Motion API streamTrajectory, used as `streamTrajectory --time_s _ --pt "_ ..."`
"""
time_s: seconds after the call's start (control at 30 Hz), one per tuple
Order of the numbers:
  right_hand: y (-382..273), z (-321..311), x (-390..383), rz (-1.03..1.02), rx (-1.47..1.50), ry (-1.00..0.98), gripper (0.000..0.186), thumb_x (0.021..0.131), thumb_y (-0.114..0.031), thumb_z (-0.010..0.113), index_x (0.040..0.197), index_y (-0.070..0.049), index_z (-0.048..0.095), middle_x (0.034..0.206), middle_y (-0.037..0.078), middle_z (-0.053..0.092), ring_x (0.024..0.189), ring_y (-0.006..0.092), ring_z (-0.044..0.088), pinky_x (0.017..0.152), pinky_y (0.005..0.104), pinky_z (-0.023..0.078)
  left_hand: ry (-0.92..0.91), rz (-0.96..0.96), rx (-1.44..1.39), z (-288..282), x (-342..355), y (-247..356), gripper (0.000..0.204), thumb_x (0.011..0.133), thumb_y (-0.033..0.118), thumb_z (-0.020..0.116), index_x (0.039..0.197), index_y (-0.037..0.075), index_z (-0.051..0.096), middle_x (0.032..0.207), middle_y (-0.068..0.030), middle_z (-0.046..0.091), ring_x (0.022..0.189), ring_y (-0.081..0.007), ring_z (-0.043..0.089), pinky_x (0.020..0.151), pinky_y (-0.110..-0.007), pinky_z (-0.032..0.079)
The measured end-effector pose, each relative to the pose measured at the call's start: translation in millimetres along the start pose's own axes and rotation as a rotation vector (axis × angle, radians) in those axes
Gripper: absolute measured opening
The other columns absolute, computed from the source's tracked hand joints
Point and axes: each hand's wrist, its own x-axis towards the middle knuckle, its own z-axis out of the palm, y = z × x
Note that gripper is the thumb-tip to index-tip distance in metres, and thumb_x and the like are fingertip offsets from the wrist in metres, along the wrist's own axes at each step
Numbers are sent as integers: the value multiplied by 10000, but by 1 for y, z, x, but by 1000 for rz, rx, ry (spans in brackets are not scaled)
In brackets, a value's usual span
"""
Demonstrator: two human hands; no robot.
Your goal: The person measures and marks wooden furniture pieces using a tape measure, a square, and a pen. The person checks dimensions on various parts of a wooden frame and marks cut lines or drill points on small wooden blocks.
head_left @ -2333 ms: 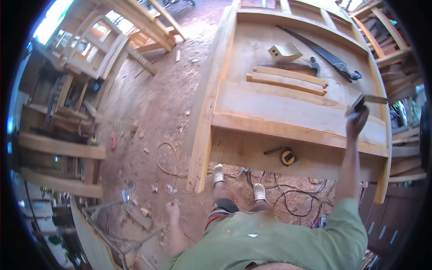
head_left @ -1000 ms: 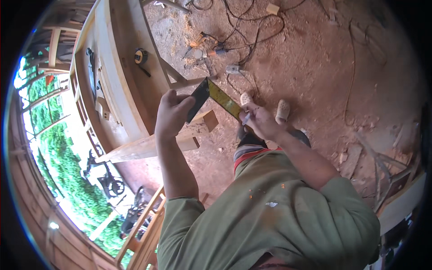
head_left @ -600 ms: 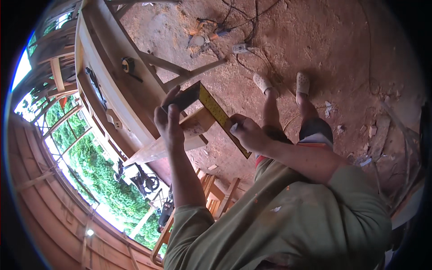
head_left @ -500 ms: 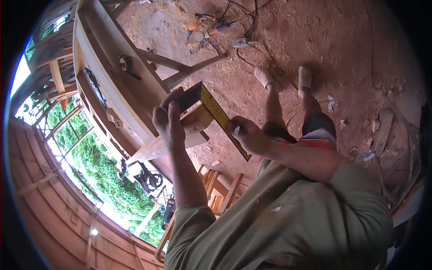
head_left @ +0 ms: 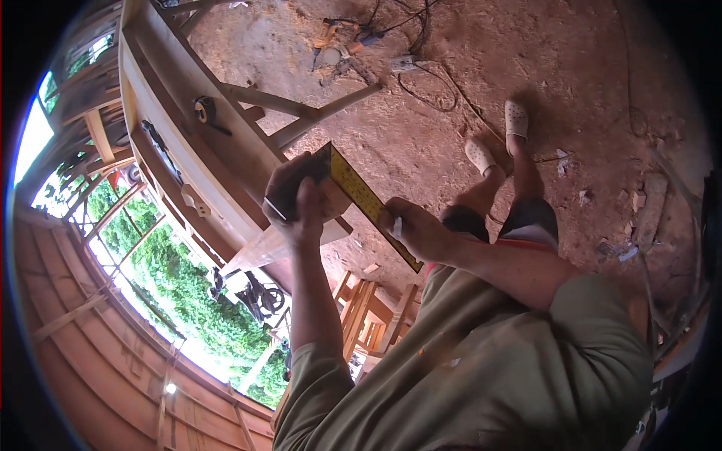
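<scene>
My left hand (head_left: 299,199) is wrapped round the dark stock of a try square (head_left: 365,197) with a yellow, marked blade. The square lies against the end of a pale wooden board (head_left: 335,201), its blade slanting down to the right past the board. My closed right hand (head_left: 421,230) is at the blade's right edge, fingers curled against it. A small white object (head_left: 398,226) shows between those fingers; its kind is hard to make out. My left palm and fingers hide part of the stock and the board end.
A long wooden workbench (head_left: 226,177) holds a tape measure (head_left: 204,110) and a dark long tool (head_left: 160,149). An orange power tool (head_left: 328,34) and cables lie on the dusty floor. Wooden frames (head_left: 376,312) stand below the board, near a dark wheeled machine (head_left: 259,297).
My left fingers have closed further round the stock, and the square has shifted slightly. My right hand keeps its place by the blade. My feet have moved: one forward, one back.
</scene>
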Motion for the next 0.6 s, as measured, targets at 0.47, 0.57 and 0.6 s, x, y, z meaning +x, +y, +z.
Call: streamTrajectory --time_s 0.47,0.57,0.6 --pt "17 -5 10 -59 293 -114 186 1039 -194 573 1158 -51 569 884 -8 560 832 71 508 762 270 452 -22 -180 -103 2 0 9 349 889 160 609 1159 -58 638 915 -129 720 568 -104 624 513 -246 514" --pt "5 -6 12 -66 292 -75 273 1048 -245 584 1237 -49 593 862 -14 587 790 63 517 712 256 451 27 -123 -16 8 0 12 357 886 168 607 1156 -62 650 880 -131 716 442 -77 549 387 -232 433" --pt "4 -7 15 -71 205 -76 312 1047 -240 582 1290 -44 590 874 6 629 797 68 549 718 260 466 30 -121 -19 6 0 11 357 886 167 606 1155 -61 657 888 -134 717 451 -82 559 396 -235 444"
